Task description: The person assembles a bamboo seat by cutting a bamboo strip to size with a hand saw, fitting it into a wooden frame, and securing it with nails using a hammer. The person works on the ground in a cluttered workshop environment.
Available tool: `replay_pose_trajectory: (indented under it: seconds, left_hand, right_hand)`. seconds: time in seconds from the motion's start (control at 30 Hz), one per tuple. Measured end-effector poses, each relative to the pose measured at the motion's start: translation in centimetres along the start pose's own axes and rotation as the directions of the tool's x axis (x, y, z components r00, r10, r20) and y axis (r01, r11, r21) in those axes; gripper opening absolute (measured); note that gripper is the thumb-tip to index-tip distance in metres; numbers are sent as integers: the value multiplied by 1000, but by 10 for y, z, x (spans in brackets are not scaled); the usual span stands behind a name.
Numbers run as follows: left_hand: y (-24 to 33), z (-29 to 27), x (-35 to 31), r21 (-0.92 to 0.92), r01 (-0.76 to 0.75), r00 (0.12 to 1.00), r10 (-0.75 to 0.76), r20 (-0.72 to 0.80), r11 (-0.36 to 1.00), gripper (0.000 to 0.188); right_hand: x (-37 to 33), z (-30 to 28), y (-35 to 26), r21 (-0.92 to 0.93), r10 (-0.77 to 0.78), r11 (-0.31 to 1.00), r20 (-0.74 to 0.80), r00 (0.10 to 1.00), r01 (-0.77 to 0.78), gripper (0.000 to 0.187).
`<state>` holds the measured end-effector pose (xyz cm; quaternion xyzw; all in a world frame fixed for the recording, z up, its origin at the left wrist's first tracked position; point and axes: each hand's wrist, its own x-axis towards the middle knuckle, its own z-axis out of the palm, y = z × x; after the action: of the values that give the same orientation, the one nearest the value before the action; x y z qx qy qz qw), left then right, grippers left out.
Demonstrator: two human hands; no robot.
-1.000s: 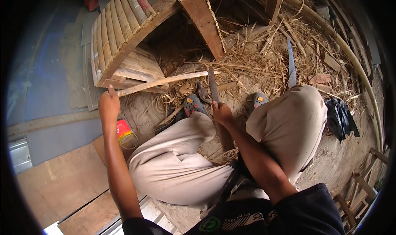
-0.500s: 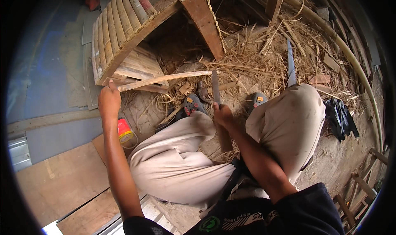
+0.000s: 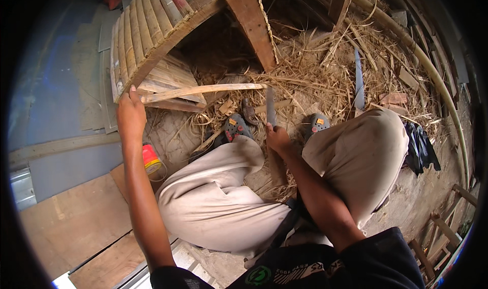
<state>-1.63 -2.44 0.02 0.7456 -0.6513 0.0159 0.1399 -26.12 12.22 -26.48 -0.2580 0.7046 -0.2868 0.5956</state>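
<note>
My left hand is closed on the near-left end of a long, slightly curved bamboo strip, beside the corner of a slatted bamboo frame. My right hand grips a long-handled knife; its grey blade points away from me. Near the top of the blade lies the strip's far end; whether they touch is hard to tell. The knife's brown handle runs down below my fist, between my knees. Beyond my left shoe, a hammer rests on the ground, left of the blade.
Bamboo shavings litter the ground under and beside the frame. A saw lies beyond my right knee, with a black plastic bag to its right. Next to my left forearm sits a red and yellow spool. Boards cover the lower left.
My left hand has shifted slightly left and up with its end of the strip. The knife and my right hand have moved a little to the right.
</note>
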Motion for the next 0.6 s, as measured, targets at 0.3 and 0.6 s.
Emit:
replay_pose_trajectory:
  seconds: [0.3,0.6]
  left_hand:
    - [-29,10,-3,-242,200,972,-162,169,949,42]
    - [-32,8,-11,-313,220,968,-167,188,924,38]
  right_hand:
    - [-18,28,-10,-50,-321,933,338,885,357,49]
    - [-6,28,5,54,-39,998,73,997,35,45]
